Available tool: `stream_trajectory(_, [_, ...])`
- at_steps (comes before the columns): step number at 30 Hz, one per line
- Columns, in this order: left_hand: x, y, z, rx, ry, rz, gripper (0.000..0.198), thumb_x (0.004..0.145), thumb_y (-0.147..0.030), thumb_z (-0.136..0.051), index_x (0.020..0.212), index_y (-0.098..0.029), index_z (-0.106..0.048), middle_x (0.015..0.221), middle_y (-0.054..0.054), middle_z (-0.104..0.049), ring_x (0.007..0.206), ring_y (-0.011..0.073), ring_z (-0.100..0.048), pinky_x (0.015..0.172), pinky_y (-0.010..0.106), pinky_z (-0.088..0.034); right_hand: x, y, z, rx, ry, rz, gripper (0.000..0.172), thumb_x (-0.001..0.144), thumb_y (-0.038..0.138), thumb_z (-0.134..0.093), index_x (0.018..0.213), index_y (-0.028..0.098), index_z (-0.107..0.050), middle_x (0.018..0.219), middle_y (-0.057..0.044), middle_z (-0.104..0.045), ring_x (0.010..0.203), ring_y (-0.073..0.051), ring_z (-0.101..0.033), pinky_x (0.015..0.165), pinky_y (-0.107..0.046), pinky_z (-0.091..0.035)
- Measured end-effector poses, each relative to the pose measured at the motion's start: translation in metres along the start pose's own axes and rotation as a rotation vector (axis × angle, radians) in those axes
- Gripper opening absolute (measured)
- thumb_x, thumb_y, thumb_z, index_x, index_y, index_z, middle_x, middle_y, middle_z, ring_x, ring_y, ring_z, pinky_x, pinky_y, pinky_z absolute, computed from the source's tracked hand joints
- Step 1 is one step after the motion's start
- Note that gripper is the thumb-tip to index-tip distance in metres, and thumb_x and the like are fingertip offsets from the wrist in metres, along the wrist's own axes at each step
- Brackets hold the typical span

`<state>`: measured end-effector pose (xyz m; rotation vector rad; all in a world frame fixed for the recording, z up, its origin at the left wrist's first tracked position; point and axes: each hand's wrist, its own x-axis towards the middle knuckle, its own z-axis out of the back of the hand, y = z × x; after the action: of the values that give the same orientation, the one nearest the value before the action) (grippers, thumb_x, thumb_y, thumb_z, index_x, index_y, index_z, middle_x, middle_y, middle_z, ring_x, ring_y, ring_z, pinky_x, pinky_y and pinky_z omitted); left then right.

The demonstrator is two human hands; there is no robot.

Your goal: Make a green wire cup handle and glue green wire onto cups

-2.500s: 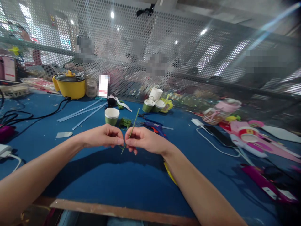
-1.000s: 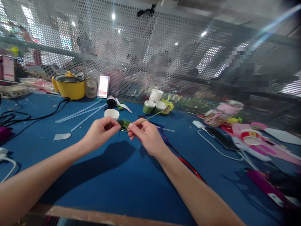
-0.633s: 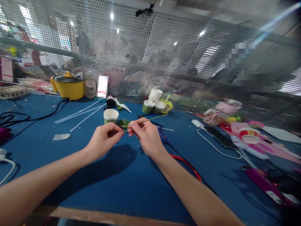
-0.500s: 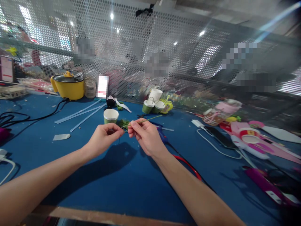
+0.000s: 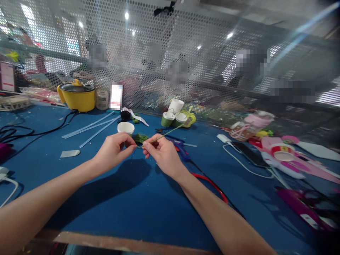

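Note:
A thin green cord [image 5: 170,132] runs through the fingertips of my right hand [image 5: 162,152], its free end slanting up to the right. My left hand [image 5: 113,150] pinches the same cord a short way to the left, so a small stretch spans the two hands. Just beyond them lies a bundle of green cord [image 5: 140,138] on the blue table. A white paper cup [image 5: 125,128] stands behind my left hand, its lower part hidden by the fingers. To the right of my right hand is a blue glue gun [image 5: 182,151], partly covered by that hand.
Green-wrapped cups [image 5: 168,119] stand at the back beside yellow-green cord [image 5: 189,118]. Clear glue sticks [image 5: 97,130] lie left, before a yellow electric pot [image 5: 79,99]. A phone [image 5: 249,154], white cable and pink items fill the right. A perforated metal screen [image 5: 148,85] rises behind.
Both hands have shifted slightly left, and the left has drawn a little away from the right. More of the green cord's slanting end shows above my right hand.

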<state>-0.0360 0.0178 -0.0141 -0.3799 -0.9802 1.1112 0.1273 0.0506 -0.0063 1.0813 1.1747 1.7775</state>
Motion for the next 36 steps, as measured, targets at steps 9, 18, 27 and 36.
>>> stream_trajectory(9, [-0.010,-0.004,-0.018,-0.203,-0.027,0.087,0.012,0.072,-0.023,-0.055,0.067,-0.015,-0.061,0.061,0.001,-0.056,0.054,0.0093,-0.044,0.049,0.022,-0.032,0.001,-0.006,-0.004,0.237,-0.112,0.009,0.019,0.070,0.031,-0.063,0.069,0.017,-0.050,0.060,0.001,-0.060,0.049,-0.009,-0.055,0.051,-0.024,-0.046])
stream_trajectory(18, [-0.002,0.000,-0.017,-0.611,0.045,0.380,0.015,0.064,-0.028,-0.063,0.061,-0.014,-0.060,0.051,-0.004,-0.051,0.046,0.0052,-0.037,0.046,0.020,-0.030,0.002,0.001,-0.002,0.553,0.102,-0.221,0.021,0.064,0.028,-0.068,0.066,0.016,-0.050,0.055,0.004,-0.059,0.047,-0.006,-0.052,0.045,-0.020,-0.042])
stream_trajectory(27, [0.001,0.006,-0.002,-0.173,-0.006,0.135,0.012,0.067,-0.026,-0.058,0.063,-0.014,-0.059,0.055,-0.002,-0.053,0.049,0.0079,-0.039,0.047,0.020,-0.030,0.002,-0.003,0.001,0.131,0.020,-0.067,0.023,0.067,0.032,-0.065,0.067,0.017,-0.048,0.055,0.003,-0.058,0.046,-0.009,-0.054,0.046,-0.023,-0.044])
stream_trajectory(36, [-0.008,-0.005,-0.015,-0.263,-0.005,0.160,0.012,0.068,-0.025,-0.057,0.061,-0.015,-0.058,0.056,-0.001,-0.054,0.052,0.0093,-0.043,0.048,0.021,-0.031,0.002,-0.009,-0.003,0.257,-0.120,0.004,0.021,0.069,0.032,-0.063,0.069,0.017,-0.049,0.059,0.002,-0.060,0.049,-0.009,-0.055,0.050,-0.024,-0.045])
